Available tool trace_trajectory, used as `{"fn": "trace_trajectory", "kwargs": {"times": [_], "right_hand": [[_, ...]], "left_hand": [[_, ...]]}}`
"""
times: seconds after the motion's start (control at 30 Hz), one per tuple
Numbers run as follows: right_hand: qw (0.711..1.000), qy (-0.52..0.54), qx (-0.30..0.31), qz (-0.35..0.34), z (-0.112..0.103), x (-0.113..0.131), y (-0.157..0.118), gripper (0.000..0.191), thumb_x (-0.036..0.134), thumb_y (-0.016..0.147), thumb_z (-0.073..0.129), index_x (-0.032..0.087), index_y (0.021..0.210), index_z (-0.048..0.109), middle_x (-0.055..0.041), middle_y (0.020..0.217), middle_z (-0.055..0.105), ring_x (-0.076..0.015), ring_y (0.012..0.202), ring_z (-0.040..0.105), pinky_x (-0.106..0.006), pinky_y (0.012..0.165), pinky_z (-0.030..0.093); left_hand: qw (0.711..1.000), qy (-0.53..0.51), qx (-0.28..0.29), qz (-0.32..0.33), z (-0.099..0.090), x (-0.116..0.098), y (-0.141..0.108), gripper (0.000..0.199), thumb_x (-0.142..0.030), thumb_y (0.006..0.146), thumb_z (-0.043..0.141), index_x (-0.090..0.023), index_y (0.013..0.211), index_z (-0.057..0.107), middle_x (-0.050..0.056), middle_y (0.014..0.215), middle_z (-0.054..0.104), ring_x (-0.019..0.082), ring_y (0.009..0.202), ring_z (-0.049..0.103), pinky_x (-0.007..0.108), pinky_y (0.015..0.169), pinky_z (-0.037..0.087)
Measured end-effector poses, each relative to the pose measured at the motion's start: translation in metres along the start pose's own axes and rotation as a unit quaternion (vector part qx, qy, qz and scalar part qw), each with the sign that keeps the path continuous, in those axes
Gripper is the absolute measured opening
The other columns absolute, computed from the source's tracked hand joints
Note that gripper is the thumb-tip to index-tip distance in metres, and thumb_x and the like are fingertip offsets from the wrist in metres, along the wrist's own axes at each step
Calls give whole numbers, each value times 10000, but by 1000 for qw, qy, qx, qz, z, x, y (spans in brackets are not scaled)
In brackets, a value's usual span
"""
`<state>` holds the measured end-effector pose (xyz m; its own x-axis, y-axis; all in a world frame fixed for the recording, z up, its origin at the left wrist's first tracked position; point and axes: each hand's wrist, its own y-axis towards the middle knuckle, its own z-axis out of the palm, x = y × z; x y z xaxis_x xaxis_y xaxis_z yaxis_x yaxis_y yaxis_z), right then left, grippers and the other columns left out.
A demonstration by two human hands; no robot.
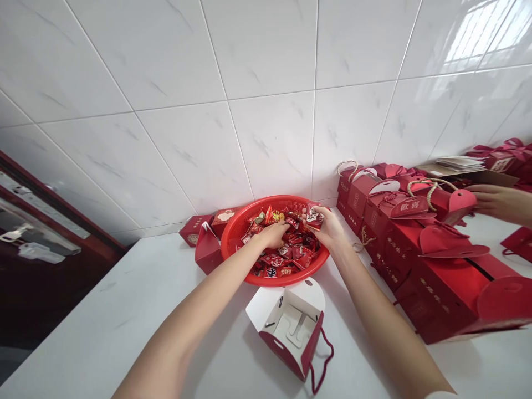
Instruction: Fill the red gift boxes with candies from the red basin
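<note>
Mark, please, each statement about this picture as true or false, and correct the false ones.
1. The left hand reaches into the red plastic basket of wrapped sweets. True.
2. The right hand holds a red-and-white packet. True.
3. The open gift box has a dark red cord handle. True.
4. That box is filled to the top. False: its white inside shows.
5. All other gift boxes stand left of the basket. False: a row of red gift boxes stands to its right.
6. Only one person's hands appear. False: another person's hand shows at the right.
</note>
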<state>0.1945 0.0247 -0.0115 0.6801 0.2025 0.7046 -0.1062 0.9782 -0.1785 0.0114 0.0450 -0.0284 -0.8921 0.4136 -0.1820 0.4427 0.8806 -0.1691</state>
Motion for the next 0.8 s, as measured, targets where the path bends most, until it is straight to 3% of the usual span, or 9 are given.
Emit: {"fn": "trace_trajectory", "kwargs": {"times": [0.2, 0.33, 0.43, 0.53, 0.67, 0.73, 0.8], "right_hand": [[1000, -2, 9, -11, 1, 0, -1, 51, 171, 703, 665, 202, 743, 661, -23, 735, 717, -161, 673, 670, -264, 609, 548], [1000, -7, 22, -16, -2, -2, 1, 65, 176, 691, 681, 202, 746, 658, -26, 744, 720, -164, 671, 669, -271, 609, 546], [999, -14, 19, -28, -2, -4, 2, 64, 183, 682, 690, 206, 726, 650, -15, 726, 710, -167, 680, 675, -274, 626, 546], [1000, -7, 5, -29, 0, -5, 1, 48, 180, 682, 677, 206, 714, 654, -12, 722, 707, -162, 683, 672, -271, 627, 543], [1000, -9, 14, -26, 3, -3, -3, 42, 183, 679, 676, 209, 695, 648, -18, 720, 707, -162, 670, 658, -265, 589, 535], [1000, -6, 12, -26, 5, -2, -5, 34, 179, 680, 672, 204, 689, 651, -19, 715, 704, -150, 651, 644, -252, 574, 529], [1000, -2, 10, -25, 6, -1, -6, 30, 173, 682, 669, 198, 691, 657, -21, 716, 702, -140, 638, 635, -242, 567, 524]], "left_hand": [[1000, 4, -5, -9, 0, 5, 11, 612, -138, 683, 750, -249, 1279, 661, 116, 1555, 461, 340, 1316, 557, 358, 1062, 466], [1000, -9, -21, -4, -2, 7, 8, 386, -151, 736, 703, -251, 1106, 748, 95, 1464, 562, 314, 1230, 621, 356, 1035, 481], [999, -29, -23, 2, -7, 10, 5, 304, -116, 731, 663, -227, 985, 786, 85, 1409, 612, 288, 1187, 642, 327, 1006, 491], [999, -45, -19, 3, -10, 13, 3, 268, -62, 721, 596, -205, 833, 794, 75, 1231, 718, 253, 1082, 682, 297, 958, 504], [998, -53, -44, -3, -10, 11, 4, 330, -95, 770, 561, -218, 977, 787, 74, 1098, 756, 254, 1015, 688, 318, 923, 501], [997, -57, -57, -10, -10, 9, 4, 341, -178, 833, 559, -242, 1103, 759, 73, 1064, 760, 267, 1005, 686, 332, 904, 497], [996, -59, -56, -20, -11, 7, 4, 296, -296, 880, 568, -253, 1103, 758, 67, 973, 767, 272, 953, 693, 329, 873, 494]]}}
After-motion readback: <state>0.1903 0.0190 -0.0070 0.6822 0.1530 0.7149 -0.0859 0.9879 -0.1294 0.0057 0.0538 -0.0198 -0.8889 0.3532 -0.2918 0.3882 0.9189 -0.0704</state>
